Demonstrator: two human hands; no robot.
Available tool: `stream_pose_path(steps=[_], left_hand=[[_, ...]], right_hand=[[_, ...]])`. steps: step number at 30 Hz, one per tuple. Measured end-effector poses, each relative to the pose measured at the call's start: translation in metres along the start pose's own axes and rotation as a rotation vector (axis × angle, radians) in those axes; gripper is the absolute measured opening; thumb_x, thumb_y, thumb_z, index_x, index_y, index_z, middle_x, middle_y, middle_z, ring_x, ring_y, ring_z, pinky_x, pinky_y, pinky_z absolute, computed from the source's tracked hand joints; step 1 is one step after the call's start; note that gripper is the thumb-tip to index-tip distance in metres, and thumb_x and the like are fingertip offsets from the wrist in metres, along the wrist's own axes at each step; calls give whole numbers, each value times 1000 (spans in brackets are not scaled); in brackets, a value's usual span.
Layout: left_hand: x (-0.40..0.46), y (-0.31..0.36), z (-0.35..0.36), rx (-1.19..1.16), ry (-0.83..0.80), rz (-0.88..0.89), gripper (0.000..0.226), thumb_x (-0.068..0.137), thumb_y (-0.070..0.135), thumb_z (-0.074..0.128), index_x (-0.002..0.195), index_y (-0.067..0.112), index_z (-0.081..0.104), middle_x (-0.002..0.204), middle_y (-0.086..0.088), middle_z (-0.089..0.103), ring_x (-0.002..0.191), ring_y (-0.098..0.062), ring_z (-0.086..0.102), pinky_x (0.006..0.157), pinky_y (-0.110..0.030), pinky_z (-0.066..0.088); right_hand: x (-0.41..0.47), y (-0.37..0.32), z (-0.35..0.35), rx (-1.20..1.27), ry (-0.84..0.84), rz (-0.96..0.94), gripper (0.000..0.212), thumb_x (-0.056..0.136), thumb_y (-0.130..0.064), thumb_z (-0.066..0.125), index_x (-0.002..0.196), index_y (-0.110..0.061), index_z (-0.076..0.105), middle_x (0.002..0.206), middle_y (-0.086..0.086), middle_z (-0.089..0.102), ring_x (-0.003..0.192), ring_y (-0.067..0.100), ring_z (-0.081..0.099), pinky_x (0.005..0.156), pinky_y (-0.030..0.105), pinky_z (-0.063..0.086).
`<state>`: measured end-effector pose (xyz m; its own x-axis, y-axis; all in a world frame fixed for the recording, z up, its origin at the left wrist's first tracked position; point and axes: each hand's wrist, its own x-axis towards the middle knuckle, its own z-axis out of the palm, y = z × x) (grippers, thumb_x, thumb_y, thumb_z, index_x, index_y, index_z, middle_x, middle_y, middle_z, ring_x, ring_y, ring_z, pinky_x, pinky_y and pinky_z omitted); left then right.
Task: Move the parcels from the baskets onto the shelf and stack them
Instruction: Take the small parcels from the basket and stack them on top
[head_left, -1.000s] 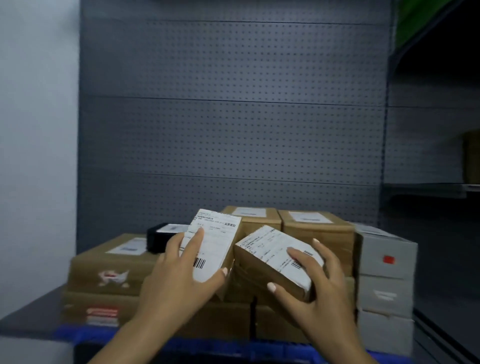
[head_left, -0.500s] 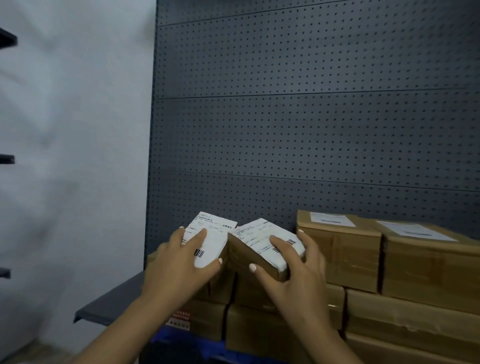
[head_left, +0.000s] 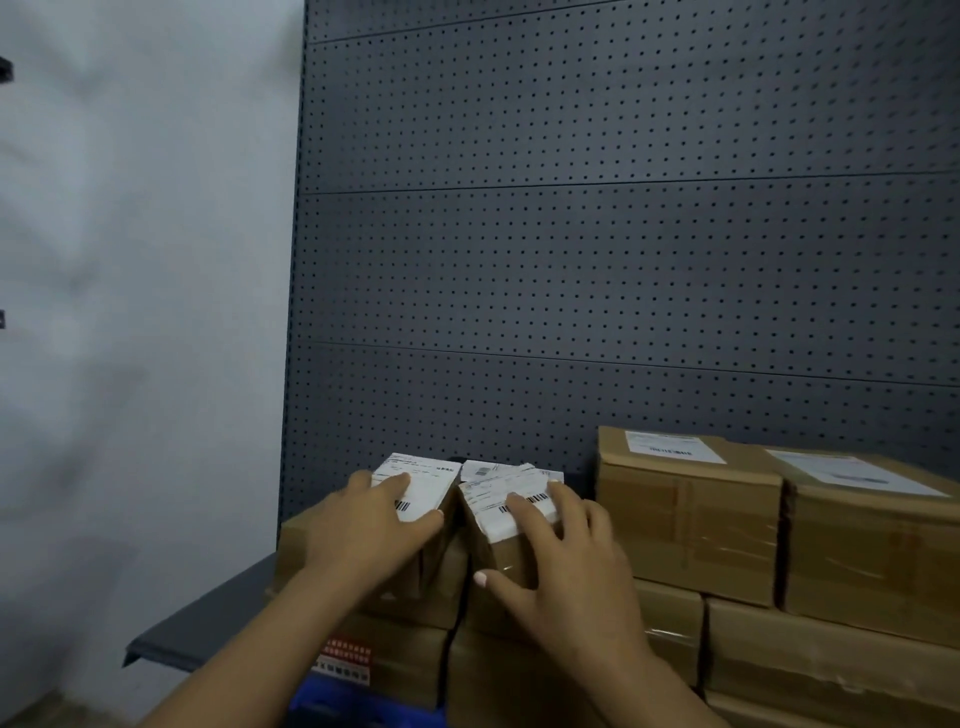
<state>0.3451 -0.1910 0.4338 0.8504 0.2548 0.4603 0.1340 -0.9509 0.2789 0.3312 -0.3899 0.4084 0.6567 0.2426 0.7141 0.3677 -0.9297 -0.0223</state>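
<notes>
You are setting two small parcels side by side atop the stacked boxes (head_left: 363, 613) at the shelf's (head_left: 208, 631) left end, left hand (head_left: 363, 535) clasping the left parcel (head_left: 423, 493) and right hand (head_left: 566, 566) clasping the right parcel (head_left: 511, 512); next, seat them level, then let go.

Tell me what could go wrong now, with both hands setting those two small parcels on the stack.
The left hand and right hand each grip a small parcel: left parcel, right parcel. They are pressed side by side, so fingers may get pinched. The left one sits near the end of the shelf and could topple off.
</notes>
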Motion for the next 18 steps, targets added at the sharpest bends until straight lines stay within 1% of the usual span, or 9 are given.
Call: stream_pose_path(steps=[2, 3, 5, 7, 9, 11, 13, 15, 18], left_hand=[[5, 7, -3, 25, -3, 37, 70, 82, 74, 37, 143, 40, 33, 148, 1, 33, 126, -25, 42, 87, -35, 43], [9, 9, -3, 41, -10, 56, 71, 81, 76, 36, 143, 40, 35, 147, 1, 34, 125, -25, 43, 86, -35, 43], [14, 11, -2, 57, -53, 84, 76, 78, 81, 31, 142, 40, 35, 146, 1, 36, 126, -25, 42, 88, -37, 42], [17, 10, -1, 40, -128, 107, 85, 74, 87, 27, 145, 40, 31, 151, 0, 32, 134, -25, 34, 98, -41, 37], [15, 7, 0, 10, -166, 131, 94, 69, 90, 27, 147, 39, 24, 157, 0, 22, 140, -26, 25, 107, -44, 30], [13, 5, 2, -50, -130, 162, 97, 67, 90, 31, 148, 37, 22, 158, 1, 19, 141, -25, 24, 108, -44, 30], [13, 3, 7, -130, -59, 194, 91, 70, 85, 40, 144, 35, 29, 156, 3, 21, 139, -22, 25, 107, -42, 32], [13, 1, 13, -194, -12, 238, 78, 73, 80, 45, 138, 36, 38, 153, 6, 25, 138, -18, 25, 106, -39, 33], [15, -3, 19, -224, -10, 277, 68, 79, 75, 41, 136, 37, 41, 153, 7, 25, 139, -16, 19, 108, -38, 30]], right_hand=[[6, 1, 5, -93, 41, 10, 71, 61, -78, 59, 117, -33, 57, 122, 7, 60, 102, 33, 60, 62, 41, 56], [8, 2, 7, -130, 62, 11, 69, 60, -77, 60, 112, -30, 61, 115, 8, 64, 95, 33, 63, 57, 40, 55], [11, 2, 9, -163, 76, 3, 62, 66, -74, 50, 103, -26, 67, 100, 8, 67, 84, 30, 63, 54, 39, 52], [10, 5, 14, -170, 71, -25, 61, 68, -69, 44, 99, -23, 68, 90, 7, 66, 80, 28, 61, 56, 40, 50], [7, 9, 19, -193, 50, -51, 60, 64, -64, 54, 104, -21, 68, 91, 7, 65, 82, 28, 61, 60, 41, 50], [8, 13, 21, -204, 39, -59, 64, 61, -61, 68, 110, -19, 67, 96, 8, 66, 86, 29, 62, 66, 44, 51], [11, 15, 22, -204, 45, -58, 69, 60, -59, 74, 114, -17, 66, 99, 8, 67, 91, 30, 62, 78, 49, 50], [14, 17, 22, -202, 48, -65, 67, 60, -57, 76, 113, -17, 66, 99, 8, 68, 98, 33, 62, 93, 54, 41], [19, 22, 22, -212, 26, -69, 60, 61, -55, 77, 108, -18, 68, 99, 9, 69, 104, 35, 63, 97, 57, 27]])
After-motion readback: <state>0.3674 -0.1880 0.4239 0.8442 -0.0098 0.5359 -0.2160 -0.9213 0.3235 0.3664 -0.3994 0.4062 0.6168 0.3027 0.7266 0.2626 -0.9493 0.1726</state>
